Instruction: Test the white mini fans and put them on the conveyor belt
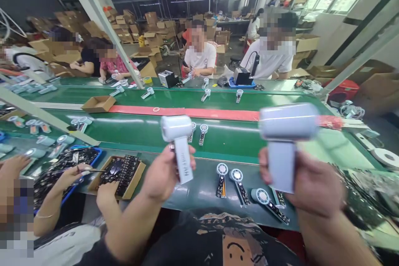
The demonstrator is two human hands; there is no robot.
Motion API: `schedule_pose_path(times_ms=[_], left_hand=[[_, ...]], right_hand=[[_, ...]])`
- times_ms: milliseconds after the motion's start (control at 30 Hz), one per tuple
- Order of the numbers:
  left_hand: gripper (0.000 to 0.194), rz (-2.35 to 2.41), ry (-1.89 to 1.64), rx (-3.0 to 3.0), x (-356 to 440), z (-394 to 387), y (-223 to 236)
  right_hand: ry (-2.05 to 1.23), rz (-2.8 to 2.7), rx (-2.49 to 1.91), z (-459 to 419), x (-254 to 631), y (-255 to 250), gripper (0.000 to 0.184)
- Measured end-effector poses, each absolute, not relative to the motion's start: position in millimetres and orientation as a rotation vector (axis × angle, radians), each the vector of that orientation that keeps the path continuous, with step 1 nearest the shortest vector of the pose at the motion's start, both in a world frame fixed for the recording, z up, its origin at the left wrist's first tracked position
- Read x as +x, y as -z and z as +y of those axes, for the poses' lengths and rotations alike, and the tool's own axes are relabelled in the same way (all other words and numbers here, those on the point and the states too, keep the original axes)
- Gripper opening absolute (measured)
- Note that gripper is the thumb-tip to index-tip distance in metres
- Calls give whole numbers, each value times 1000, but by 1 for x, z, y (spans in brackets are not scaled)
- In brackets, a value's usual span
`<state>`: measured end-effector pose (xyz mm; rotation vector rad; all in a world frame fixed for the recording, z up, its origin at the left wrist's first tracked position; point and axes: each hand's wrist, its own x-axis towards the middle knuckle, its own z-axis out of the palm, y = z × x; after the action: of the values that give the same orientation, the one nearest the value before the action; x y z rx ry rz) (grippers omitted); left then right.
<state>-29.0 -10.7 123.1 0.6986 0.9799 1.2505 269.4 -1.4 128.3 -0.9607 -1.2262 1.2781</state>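
Observation:
My left hand [162,170] is wrapped round the handle of a small pale handheld fan [177,128], held upright above the bench with lettering on its handle. A second handheld fan [288,121], whitish and blurred by motion, is gripped by its handle in my right hand [318,183], nearer the camera. Between and below my hands, several opened fans [237,175] lie on the bench, circuit boards showing in their handles. One of these fans [262,196] lies close to my right hand, partly over another.
A green conveyor belt [140,131] runs across, carrying more fans. At left a co-worker's hands reach over a cardboard box [137,178] of circuit boards and a blue tray [95,156]. Bundled parts [361,195] lie at right. Several people sit across the belt.

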Motion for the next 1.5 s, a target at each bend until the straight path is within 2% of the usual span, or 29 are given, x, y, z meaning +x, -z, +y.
schedule_pose_path(times_ms=[67, 133, 300, 433, 600, 767, 900, 1100, 1267, 1500], left_hand=[[31, 944, -1268, 693, 4, -6, -113], [37, 956, -1282, 722, 22, -4, -104], [55, 898, -1274, 816, 33, -7, -91], [56, 912, -1290, 807, 34, -8, -89], [55, 926, -1299, 802, 35, -9, -84], [55, 947, -1305, 801, 39, -11, -80], [55, 938, -1300, 722, 47, -12, -79], [58, 1040, -1290, 703, 54, -12, -77], [72, 1035, -1231, 796, 59, -17, -74], [84, 1086, -1138, 800, 66, -11, -66]], right_hand=[[-1396, -1123, -870, 6, 244, -122, 38], [-1458, -1041, -861, 10, 223, -112, 35], [-1471, -1122, -803, 11, 201, -97, 51], [-1460, -1134, -804, 12, 203, -94, 58], [-1482, -1091, -743, 15, 201, -86, 55], [-1545, -1131, -696, 17, 196, -78, 66], [-1532, -1167, -775, 20, 195, -71, 73], [-1506, -1255, -849, 27, 194, -63, 70], [-1277, -1403, -1029, 32, 189, -50, 87], [-1275, -1349, -1090, 50, 190, -37, 81]])
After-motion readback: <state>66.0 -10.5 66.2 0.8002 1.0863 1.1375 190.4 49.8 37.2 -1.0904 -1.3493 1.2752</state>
